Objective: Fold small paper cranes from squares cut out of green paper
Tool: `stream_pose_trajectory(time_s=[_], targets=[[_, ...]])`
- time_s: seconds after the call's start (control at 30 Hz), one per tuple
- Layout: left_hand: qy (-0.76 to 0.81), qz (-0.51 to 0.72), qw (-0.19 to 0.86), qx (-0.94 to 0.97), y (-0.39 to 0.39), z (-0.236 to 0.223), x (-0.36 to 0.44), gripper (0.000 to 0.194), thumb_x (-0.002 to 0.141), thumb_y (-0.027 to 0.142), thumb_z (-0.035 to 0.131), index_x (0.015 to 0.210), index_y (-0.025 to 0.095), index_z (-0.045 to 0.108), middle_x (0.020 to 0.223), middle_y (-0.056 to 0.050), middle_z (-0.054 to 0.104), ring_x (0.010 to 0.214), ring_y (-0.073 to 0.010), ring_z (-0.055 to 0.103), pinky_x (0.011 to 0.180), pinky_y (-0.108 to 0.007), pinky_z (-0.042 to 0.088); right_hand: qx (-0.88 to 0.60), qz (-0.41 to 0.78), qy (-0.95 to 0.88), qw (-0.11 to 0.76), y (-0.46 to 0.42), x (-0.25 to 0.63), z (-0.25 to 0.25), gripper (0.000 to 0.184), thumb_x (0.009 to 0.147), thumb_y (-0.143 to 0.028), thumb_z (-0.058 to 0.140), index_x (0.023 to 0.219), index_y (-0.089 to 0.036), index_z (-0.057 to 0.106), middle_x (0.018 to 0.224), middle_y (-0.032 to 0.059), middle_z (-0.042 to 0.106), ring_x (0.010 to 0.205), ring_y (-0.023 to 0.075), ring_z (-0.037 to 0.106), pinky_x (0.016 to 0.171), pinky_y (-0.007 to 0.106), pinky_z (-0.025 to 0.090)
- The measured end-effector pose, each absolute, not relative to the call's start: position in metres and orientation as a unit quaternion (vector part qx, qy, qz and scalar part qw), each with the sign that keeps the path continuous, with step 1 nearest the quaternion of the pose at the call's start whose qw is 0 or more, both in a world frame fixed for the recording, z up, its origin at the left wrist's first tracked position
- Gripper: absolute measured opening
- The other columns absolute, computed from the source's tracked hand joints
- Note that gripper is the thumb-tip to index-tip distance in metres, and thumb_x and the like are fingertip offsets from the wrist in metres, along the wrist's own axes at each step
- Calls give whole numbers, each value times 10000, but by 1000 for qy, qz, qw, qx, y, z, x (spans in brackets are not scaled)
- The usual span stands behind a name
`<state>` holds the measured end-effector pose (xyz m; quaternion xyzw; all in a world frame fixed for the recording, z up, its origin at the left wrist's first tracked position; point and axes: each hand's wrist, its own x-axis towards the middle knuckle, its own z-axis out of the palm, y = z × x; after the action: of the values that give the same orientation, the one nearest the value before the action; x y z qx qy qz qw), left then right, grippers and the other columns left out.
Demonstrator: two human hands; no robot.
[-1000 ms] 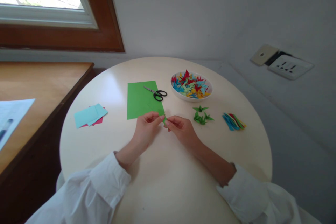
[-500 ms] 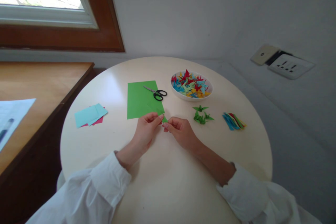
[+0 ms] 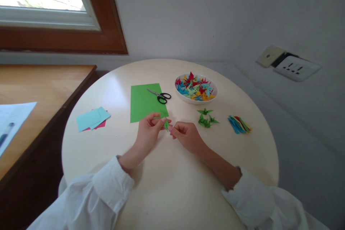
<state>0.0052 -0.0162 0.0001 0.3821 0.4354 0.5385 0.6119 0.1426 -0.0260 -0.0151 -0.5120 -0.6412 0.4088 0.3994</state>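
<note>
From where I stand, the piece [image 3: 166, 125] is a small green fold of paper held just above the table [image 3: 167, 183], between the two hands. The left hand [image 3: 147, 129] has it pinched tight between thumb and fingers. The right hand [image 3: 187, 134] has its fingertips drawn together at the piece's near edge (whether they grip it or merely touch it, I can't tell).

I'd judge this one well along: it is narrow and pointed, but doesn't look finished like the green birds [image 3: 205, 120] lying near the right hand. Plenty is done already, with the bowl [image 3: 194, 101] beyond them full of folded birds in red, blue, yellow and pale green. Flat stock remains: the green sheet [image 3: 140, 100] with the scissors [image 3: 161, 97] lying across it, the blue paper [image 3: 90, 118] off to the left, and the coloured strips [image 3: 239, 124] at far right.
</note>
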Motion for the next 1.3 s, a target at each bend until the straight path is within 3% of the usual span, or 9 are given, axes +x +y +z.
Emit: stream_pose_trajectory(time_s=[0.13,0.23,0.4,0.57,0.83,1.3], targets=[[433,506,604,438,-17,2,2,417,639,344,725,929,166,484,548,29,650,567,-147,643,621,-289,505,-510,389,-602,475,-25,144,-14,323,755,-396,564,521,-186,491,488,-23,513,470,94,444,472,231,365],[402,476,621,476,-20,2,3,456,680,325,692,1011,198,405,508,66,618,553,-146,645,607,-276,494,-492,395,-557,539,-25,144,-13,213,712,-374,623,632,-193,544,585,-18,552,549,112,514,529,241,437],[377,447,635,505,-24,0,7,449,704,267,649,1033,216,348,545,59,633,568,-147,644,585,-257,473,-483,423,-539,545,-25,144,-13,189,664,-307,680,807,-195,627,668,-9,575,609,124,556,560,258,484],[373,433,621,537,-25,-1,7,448,705,178,621,1070,206,363,590,35,645,596,-120,611,581,-217,436,-450,365,-583,570,-25,145,-17,197,697,-219,670,892,-238,686,857,25,619,779,145,586,640,271,505],[374,424,606,559,-24,-5,4,487,731,198,614,1168,205,397,625,22,649,623,-122,601,616,-224,433,-440,324,-627,555,-26,146,-18,214,737,-180,634,924,-259,701,878,36,609,789,149,569,666,299,502],[376,417,605,565,-24,-7,4,404,737,223,613,1090,208,417,624,20,641,591,-118,585,588,-215,426,-440,268,-649,559,-28,145,-12,104,733,-157,633,797,-233,661,816,29,617,758,157,566,642,303,470]])
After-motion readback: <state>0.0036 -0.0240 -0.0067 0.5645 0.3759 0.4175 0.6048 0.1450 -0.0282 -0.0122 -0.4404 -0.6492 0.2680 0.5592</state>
